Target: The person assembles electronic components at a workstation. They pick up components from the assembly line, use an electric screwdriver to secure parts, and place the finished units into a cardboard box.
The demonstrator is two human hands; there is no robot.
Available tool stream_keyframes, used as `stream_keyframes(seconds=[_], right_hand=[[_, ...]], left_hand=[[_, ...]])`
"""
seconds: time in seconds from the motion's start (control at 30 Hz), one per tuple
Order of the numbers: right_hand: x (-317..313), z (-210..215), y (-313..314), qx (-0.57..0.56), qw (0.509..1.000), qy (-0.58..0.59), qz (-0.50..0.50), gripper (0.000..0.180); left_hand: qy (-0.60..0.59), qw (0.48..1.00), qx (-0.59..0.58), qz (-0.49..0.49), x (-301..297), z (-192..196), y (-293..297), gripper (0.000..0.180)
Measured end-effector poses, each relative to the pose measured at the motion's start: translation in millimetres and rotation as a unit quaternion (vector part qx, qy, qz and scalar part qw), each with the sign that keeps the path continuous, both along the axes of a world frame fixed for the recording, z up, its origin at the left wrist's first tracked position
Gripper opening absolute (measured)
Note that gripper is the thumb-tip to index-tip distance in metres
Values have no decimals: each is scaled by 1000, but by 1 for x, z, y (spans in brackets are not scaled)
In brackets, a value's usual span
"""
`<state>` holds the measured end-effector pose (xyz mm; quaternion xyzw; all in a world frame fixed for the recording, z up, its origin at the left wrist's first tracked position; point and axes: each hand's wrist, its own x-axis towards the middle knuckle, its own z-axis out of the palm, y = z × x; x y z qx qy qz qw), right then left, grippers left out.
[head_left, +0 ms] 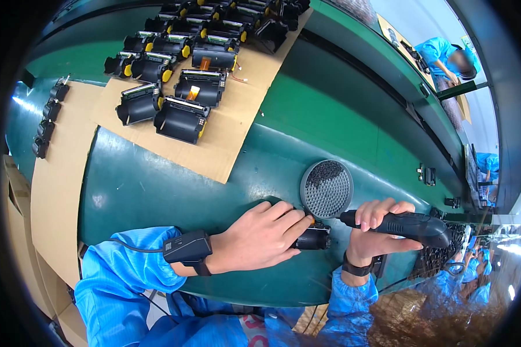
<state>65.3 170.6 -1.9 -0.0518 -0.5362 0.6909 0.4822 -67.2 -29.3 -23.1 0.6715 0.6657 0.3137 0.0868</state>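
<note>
In my right hand [371, 234] is a black electric screwdriver [417, 227], gripped around its body, with its nose pointing left toward the rim of a round grey dish [337, 196]. Small dark screws are heaped on the far left side of that dish's dimpled floor. My left hand [266, 236] lies over a black plastic housing [315, 237] on the green table and holds it by its left side. The fingers cover much of the housing; its right end shows, with a bit of orange near the fingertips. The screwdriver's tip is apart from the housing.
Rows of black housings [182, 118] with yellow parts stand on a cardboard sheet [214, 156] at the far left. Small black parts [45, 127] line another cardboard strip. A loose black part [426, 174] sits at the right. People in blue work beyond the table.
</note>
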Motion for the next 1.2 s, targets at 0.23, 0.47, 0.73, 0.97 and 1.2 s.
stream_keyframes(seconds=[0.23, 0.47, 0.73, 0.97, 1.2], right_hand=[[1, -7, 3, 35, 999, -12, 31, 87], [4, 18, -5, 6, 1000, 0, -19, 84], [2, 33, -42, 18, 992, 67, 105, 79], [-5, 20, -54, 41, 985, 53, 162, 81], [-8, 13, -52, 44, 983, 55, 168, 82]], left_hand=[[7, 1000, 0, 4, 1, 0, -1, 63], [-10, 1000, 8, 16, -2, 1, -1, 61], [-50, 999, 6, 14, -5, -6, -1, 58], [-60, 998, 5, 16, -4, -5, -1, 59], [-64, 998, 4, 12, -5, -7, 0, 60]])
